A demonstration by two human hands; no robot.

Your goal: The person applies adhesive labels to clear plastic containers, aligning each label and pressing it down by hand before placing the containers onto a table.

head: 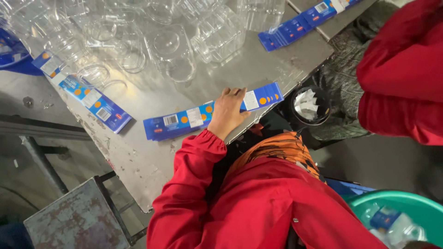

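The left hand (227, 112) lies flat, palm down and fingers spread a little, on a row of blue cards (187, 120) stretched along the near edge of the metal table (147, 161), gripping nothing. The right hand is out of sight. Clear plastic shells (170, 50) crowd the table's far side, and a green tub (406, 207) sits near the red jacket (258, 203).
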